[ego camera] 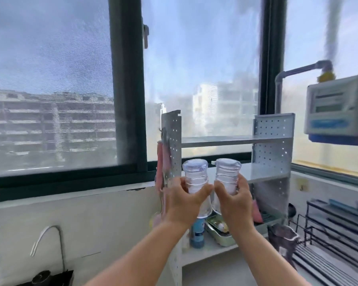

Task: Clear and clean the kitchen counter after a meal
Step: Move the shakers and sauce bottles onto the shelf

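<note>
Before the shelf rack (pixel 272 141), upturned glasses (pixel 194 178) in both hands (pixel 185 203).

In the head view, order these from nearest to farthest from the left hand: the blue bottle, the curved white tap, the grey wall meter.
From the left hand, which holds a clear glass:
1. Blue bottle, just below, on the rack's bottom shelf.
2. Curved white tap, far lower left, by the wall.
3. Grey wall meter, upper right.

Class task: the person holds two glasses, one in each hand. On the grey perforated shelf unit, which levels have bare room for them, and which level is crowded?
The middle shelf, between the perforated side panels just behind the glasses, looks bare. So does the top shelf. The bottom shelf is crowded: a blue bottle beside a green tray of items. The left hand holds the left glass, the right hand the right glass.
</note>
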{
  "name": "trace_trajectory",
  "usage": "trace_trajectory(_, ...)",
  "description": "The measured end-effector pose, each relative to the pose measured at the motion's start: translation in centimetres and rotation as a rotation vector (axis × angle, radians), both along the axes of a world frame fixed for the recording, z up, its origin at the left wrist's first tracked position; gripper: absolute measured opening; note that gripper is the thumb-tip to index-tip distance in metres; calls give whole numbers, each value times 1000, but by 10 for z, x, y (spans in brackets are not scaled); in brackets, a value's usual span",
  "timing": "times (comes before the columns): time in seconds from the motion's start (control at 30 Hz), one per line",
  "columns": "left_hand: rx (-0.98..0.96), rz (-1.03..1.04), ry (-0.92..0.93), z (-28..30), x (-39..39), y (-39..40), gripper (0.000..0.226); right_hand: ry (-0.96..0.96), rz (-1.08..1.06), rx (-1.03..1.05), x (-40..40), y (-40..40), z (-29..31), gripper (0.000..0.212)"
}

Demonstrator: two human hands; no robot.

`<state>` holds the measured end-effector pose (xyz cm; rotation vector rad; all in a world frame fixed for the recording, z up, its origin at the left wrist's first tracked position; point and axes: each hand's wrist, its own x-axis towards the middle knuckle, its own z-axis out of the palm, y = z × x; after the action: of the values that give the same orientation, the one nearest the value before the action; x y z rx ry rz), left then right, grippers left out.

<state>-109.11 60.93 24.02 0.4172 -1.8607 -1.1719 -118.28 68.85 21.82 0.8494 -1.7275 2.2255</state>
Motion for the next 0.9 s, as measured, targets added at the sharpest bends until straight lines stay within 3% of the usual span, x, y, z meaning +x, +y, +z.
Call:
trace_trajectory(0.17, -10, 6, 5, 15, -59, 11, 34, 7, 136, -22, -57, 9, 19, 44)
trace_trajectory(0.3, -5, 66, -7, 20, -92, 4, 28, -33, 313, -31, -100, -1, 27, 52)
trace_trajectory(0.47, -10, 138, -48, 18, -114, -15, 24, -29, 423, 32, -130, -20, 28, 46)
trace_trajectory(0.77, 45, 189, -206, 18, -134, -32, 56, -42, 448, 170, -156, -44, 21, 36)
trace_trajectory(0.9, 75, 209, -224, 22, -142, -38, 59, -19, 384, 245, -164, -54, 23, 33)
